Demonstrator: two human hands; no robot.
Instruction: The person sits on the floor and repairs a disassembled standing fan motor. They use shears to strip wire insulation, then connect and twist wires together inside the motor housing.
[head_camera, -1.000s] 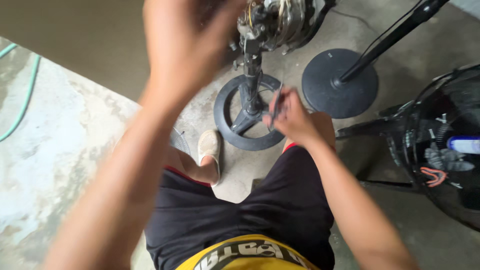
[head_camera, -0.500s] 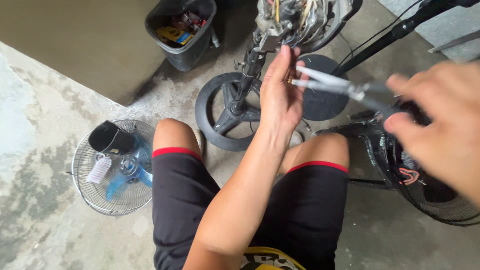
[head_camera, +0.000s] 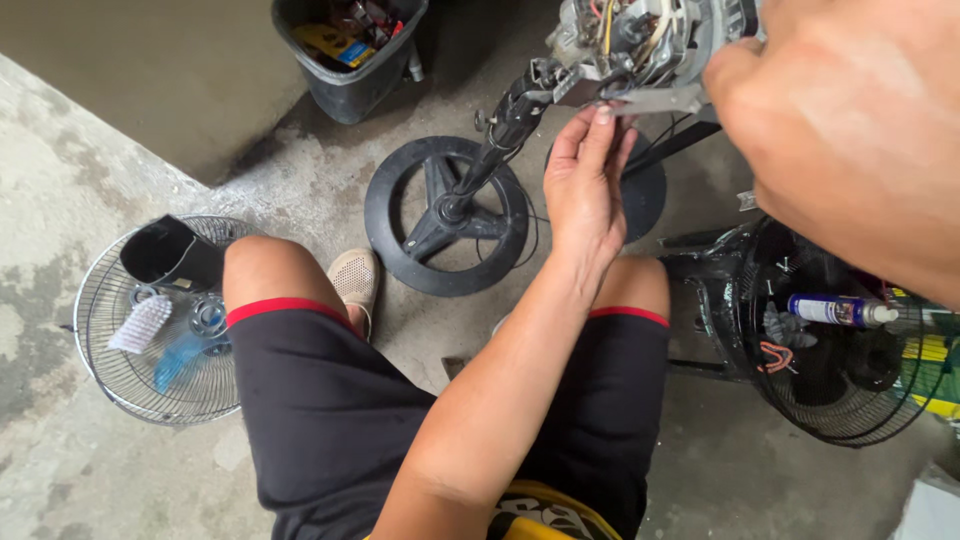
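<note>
We sit over a stained grey concrete floor (head_camera: 90, 150), darker and damp toward the top of the frame. At upper centre a dark plastic bin (head_camera: 340, 85) holds red and yellow odds and ends. At the left a round wire fan guard (head_camera: 100, 370) lies flat like a tray, with a black plastic housing (head_camera: 170, 250), a white brush (head_camera: 140, 325) and a blue translucent piece (head_camera: 180, 360) in it. At the right a second black wire guard (head_camera: 850, 410) holds a white spray can (head_camera: 835, 310).

In the upper centre our left hand (head_camera: 585, 190) reaches up, its fingertips touching a flat grey metal tool (head_camera: 660, 100) held against the exposed fan motor with coloured wires (head_camera: 630, 30); its grip is loose, fingers extended. The motor stands on a black pole above a round black base (head_camera: 445, 215). Our right hand (head_camera: 850, 120) is blurred at upper right; we cannot tell its grip.
</note>
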